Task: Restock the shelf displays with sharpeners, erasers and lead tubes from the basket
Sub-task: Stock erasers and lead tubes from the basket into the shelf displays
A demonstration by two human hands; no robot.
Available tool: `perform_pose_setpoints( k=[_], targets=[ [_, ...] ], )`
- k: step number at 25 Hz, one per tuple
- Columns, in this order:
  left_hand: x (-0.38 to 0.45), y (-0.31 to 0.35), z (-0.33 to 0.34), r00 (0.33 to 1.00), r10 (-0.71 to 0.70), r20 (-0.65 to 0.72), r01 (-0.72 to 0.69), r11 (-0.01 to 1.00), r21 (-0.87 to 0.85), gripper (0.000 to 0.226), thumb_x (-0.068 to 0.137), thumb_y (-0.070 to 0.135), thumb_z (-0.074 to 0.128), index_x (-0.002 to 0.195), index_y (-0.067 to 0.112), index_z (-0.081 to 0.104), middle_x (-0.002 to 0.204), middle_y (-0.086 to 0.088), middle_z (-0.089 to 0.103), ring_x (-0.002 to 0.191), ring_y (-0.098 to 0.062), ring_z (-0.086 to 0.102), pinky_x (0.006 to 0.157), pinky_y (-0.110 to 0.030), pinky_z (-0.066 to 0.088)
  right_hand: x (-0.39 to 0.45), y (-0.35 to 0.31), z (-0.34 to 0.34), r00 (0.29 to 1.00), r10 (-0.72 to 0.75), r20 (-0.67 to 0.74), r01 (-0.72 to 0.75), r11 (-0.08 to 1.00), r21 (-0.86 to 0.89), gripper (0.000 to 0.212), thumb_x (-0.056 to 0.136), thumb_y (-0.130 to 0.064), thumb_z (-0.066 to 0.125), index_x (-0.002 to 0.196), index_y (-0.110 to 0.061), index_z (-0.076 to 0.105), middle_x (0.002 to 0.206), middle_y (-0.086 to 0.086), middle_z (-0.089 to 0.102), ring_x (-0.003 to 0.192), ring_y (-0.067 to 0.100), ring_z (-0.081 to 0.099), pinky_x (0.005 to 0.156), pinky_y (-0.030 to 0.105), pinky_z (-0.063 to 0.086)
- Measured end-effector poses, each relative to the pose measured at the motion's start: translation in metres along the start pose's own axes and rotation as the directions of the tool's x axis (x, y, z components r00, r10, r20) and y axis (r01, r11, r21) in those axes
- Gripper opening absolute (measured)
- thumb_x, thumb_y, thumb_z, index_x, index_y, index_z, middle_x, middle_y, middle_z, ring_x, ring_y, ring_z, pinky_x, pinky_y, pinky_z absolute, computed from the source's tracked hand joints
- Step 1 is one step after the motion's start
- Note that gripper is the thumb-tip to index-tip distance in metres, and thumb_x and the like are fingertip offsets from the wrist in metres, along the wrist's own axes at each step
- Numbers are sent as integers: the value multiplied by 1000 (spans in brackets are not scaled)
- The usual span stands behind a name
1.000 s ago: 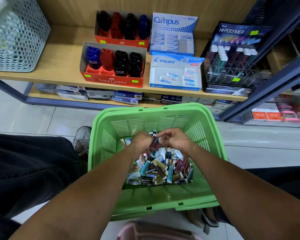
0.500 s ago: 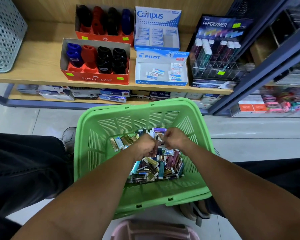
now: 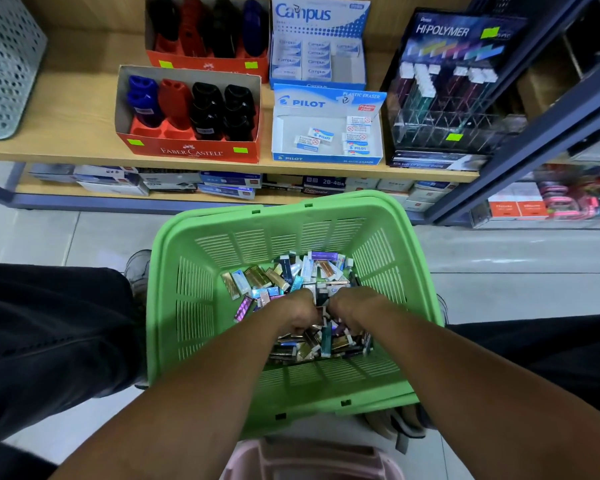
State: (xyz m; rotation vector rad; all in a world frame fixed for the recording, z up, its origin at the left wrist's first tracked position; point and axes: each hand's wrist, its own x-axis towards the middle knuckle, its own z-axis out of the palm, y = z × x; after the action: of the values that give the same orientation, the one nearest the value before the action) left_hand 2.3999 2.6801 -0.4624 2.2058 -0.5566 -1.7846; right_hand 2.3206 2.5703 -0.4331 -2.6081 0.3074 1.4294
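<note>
A green basket (image 3: 174,237) stands on the floor between my legs, holding a heap of several small lead tubes (image 3: 257,278) and erasers. Both hands reach down into that heap. My left hand (image 3: 297,315) and my right hand (image 3: 355,308) sit knuckle to knuckle, fingers curled downward round lead tubes; the fingertips are buried. On the wooden shelf stand a Faber-Castell box (image 3: 187,152) with blue, red and black sharpeners (image 3: 207,109), a Pilot eraser box (image 3: 284,133) with few erasers, a Campus eraser box (image 3: 319,15) and a Hi-Polymer lead display (image 3: 444,32).
A second red sharpener box (image 3: 205,58) stands behind the first. A grey perforated bin (image 3: 4,64) sits at the shelf's left end. Flat stationery boxes (image 3: 229,181) line the lower shelf. A dark metal rack (image 3: 541,133) rises at right. A pink container (image 3: 309,459) lies below the basket.
Both hands dropped from above the heap down into it and nearer to me. The view shifted, so shelf and basket now sit further right and lower in frame.
</note>
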Motion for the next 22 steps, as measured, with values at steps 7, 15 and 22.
perform_pose_setpoints(
  k=[7,15,22],
  targets=[
    [-18,1,-26,993,-13,-121,7,999,-43,18,102,12,51,106,-2,60,73,-9,52,49,-14,45,41,-22,38,1,2,-25,999,-20,-25,24,981,191,29,92,-7,63,120,-9,58,119,12,62,93,23,61,77,31,48],
    [-46,12,-35,976,23,-215,-84,956,-282,18,103,6,37,103,0,54,86,-18,69,65,-24,63,54,-31,48,-15,2,-50,980,6,-199,57,949,309,56,84,-7,76,136,-13,55,129,11,61,114,27,60,90,29,48],
    [-23,0,-31,931,137,-339,0,927,374,34,88,28,73,112,11,57,106,-8,65,97,-26,64,78,-35,51,-6,1,-24,985,84,-151,-98,991,-87,48,96,-1,51,142,-14,47,140,10,54,125,29,56,96,41,48]
  ],
)
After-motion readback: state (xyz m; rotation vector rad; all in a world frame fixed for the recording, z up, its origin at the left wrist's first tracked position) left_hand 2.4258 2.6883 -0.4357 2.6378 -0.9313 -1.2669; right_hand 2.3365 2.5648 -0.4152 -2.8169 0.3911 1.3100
